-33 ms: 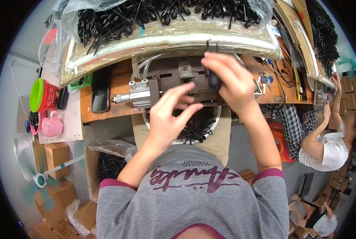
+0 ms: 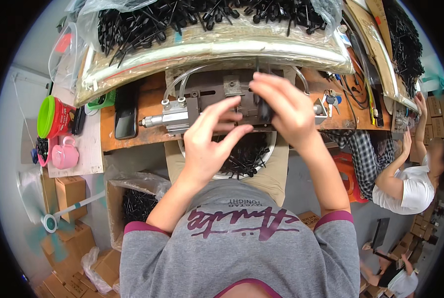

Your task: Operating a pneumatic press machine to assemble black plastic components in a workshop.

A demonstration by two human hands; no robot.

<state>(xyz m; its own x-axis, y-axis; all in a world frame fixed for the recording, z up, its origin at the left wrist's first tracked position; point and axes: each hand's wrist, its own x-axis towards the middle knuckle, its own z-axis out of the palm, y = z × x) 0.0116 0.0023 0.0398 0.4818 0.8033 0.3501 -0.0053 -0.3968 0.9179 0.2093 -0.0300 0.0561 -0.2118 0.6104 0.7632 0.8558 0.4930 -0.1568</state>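
Observation:
Over a dark metal clamping fixture (image 2: 209,103) on the bench, my right hand (image 2: 295,116) holds a black plastic part (image 2: 264,110) with a thin stem pointing away from me; motion blurs its outline. My left hand (image 2: 204,144) hovers at the fixture's near edge, fingers curved and thumb apart, nothing visible between them. A silver pneumatic cylinder (image 2: 174,120) with clear hoses is mounted at the fixture's left. Below my hands, a white-rimmed bowl (image 2: 272,149) of similar black parts rests between my legs. My fingers partly hide the fixture's middle.
A plastic-wrapped tray (image 2: 207,49) heaped with black parts spans the back. On the left lie a phone (image 2: 126,116), a red tub (image 2: 60,118) and a pink mug (image 2: 65,155). Keys (image 2: 329,99) and cables lie right. A co-worker (image 2: 405,184) sits far right.
My right hand has come slightly nearer and lower with the black part, whose stem now shows less clearly. My left hand has barely shifted.

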